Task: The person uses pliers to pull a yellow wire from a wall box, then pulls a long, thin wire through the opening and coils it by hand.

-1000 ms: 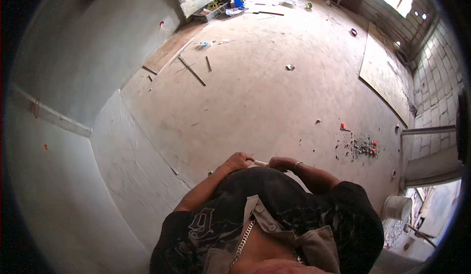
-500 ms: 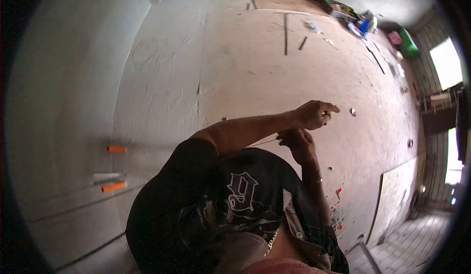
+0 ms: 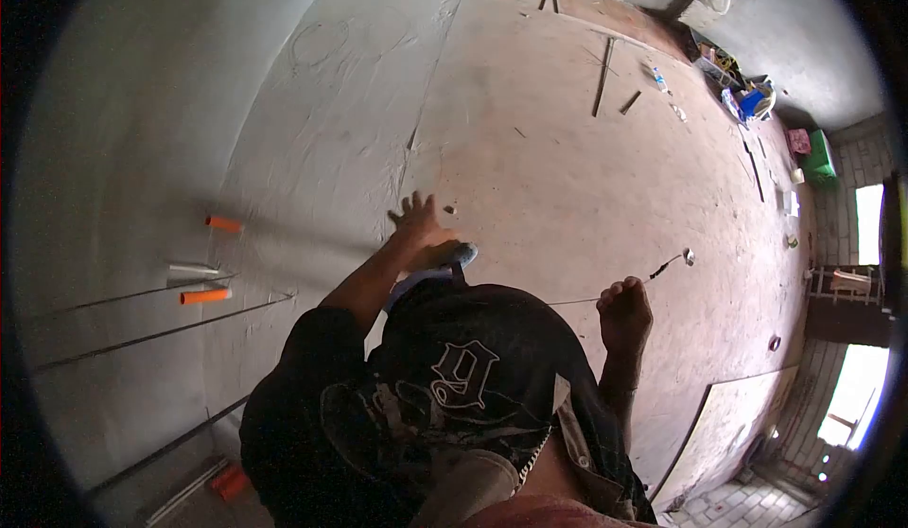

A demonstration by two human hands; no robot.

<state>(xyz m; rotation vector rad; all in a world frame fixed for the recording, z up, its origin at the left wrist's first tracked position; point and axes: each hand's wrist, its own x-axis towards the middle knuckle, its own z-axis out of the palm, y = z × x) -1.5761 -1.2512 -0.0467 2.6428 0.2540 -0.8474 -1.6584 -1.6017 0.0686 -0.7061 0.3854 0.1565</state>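
Note:
My left hand point(image 3: 421, 228) is spread wide, fingers apart, reaching over the floor near the seam between the grey and brownish surfaces. Just below it a light blue, rounded thing point(image 3: 463, 253) shows, possibly a shoe tip; I cannot be sure. My right hand point(image 3: 624, 308) is closed on a thin cord point(image 3: 575, 301), its fingers curled. From that hand the cord runs left until my dark shirt point(image 3: 473, 367) hides it. On the other side, a darker, knotted-looking stretch leads toward a small shiny round thing point(image 3: 689, 257).
Orange pipe stubs point(image 3: 205, 296) and long thin rods point(image 3: 142, 336) are on the left. Farther off lie a water bottle point(image 3: 659, 79), dark strips point(image 3: 602, 79), a blue item point(image 3: 752, 103) and a green bag point(image 3: 819, 157). A large board point(image 3: 724, 433) lies at lower right.
My hands, close together before, are now apart. The left has swung left and opened; the right has shifted right and down, still holding the cord. The view has turned slightly.

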